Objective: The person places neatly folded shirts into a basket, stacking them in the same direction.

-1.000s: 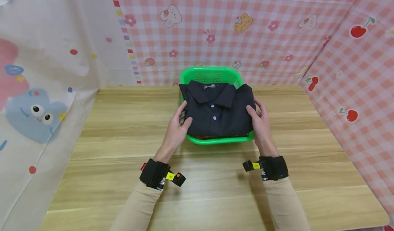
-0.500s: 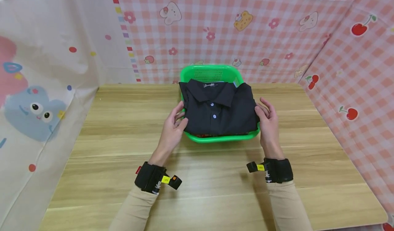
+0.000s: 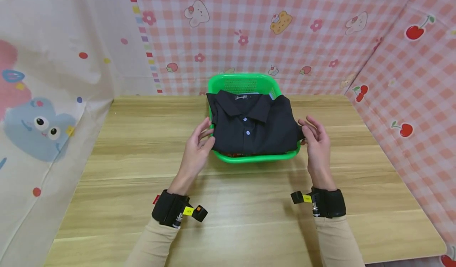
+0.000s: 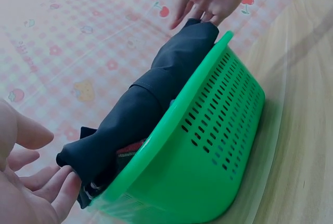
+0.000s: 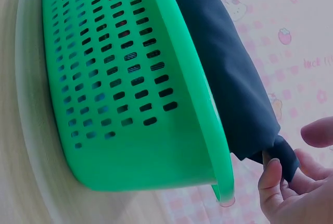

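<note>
A black collared shirt with light buttons lies folded on top of the green basket, filling most of its opening. My left hand is at the shirt's left side; in the left wrist view its fingertips touch the shirt's edge while the thumb stands apart. At the right side, my right hand holds a small black flap of the shirt between its fingers. The right wrist view shows that thumb away from the cloth. Red patterned cloth peeks out beneath the shirt.
The basket stands on a wood-grain table, close to the pink checked backdrop. A white printed sheet hangs at the left, and another pink checked sheet hangs at the right.
My right hand has moved right, drawing a flap of the shirt out past the basket's rim. My left hand has shifted slightly left, its thumb coming off the shirt's top.
</note>
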Demonstrator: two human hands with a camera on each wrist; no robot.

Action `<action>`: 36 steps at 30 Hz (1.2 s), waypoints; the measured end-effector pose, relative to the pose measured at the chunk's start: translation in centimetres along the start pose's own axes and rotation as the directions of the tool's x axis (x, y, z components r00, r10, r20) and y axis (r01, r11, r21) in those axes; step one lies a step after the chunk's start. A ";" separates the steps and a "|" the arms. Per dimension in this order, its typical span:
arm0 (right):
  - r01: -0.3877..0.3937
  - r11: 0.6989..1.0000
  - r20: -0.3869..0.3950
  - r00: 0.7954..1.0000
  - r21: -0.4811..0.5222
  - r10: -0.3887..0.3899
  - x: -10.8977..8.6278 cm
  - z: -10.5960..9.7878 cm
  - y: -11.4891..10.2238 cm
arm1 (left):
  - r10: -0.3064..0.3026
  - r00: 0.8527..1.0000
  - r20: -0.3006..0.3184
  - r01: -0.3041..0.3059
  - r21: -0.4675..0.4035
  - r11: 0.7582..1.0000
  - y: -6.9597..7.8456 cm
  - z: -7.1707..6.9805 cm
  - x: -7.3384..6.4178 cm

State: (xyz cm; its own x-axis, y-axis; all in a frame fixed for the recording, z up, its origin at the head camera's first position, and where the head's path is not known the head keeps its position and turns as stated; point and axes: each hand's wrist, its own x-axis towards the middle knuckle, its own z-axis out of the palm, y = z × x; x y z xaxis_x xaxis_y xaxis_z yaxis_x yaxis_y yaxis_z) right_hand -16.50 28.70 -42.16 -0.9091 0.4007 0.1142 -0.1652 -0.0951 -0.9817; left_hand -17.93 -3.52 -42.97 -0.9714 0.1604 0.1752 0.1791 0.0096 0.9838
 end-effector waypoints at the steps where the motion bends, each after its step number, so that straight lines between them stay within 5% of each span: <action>1: 0.001 1.000 -0.004 1.000 0.001 -0.001 -0.1 -0.1 0.0 | 0.000 1.000 -0.002 0.000 -0.004 1.000 0.0 0.0 -0.1; 14: 0.058 0.997 -0.070 0.996 -0.042 -0.060 -1.0 -1.4 0.2 | -0.027 1.000 0.012 0.027 -0.033 0.999 0.2 -1.0 -1.3; 36: 0.097 0.992 -0.055 0.993 -0.077 -0.101 -2.4 -2.6 0.4 | -0.066 0.998 0.010 0.066 -0.008 0.998 -0.7 -2.4 -3.2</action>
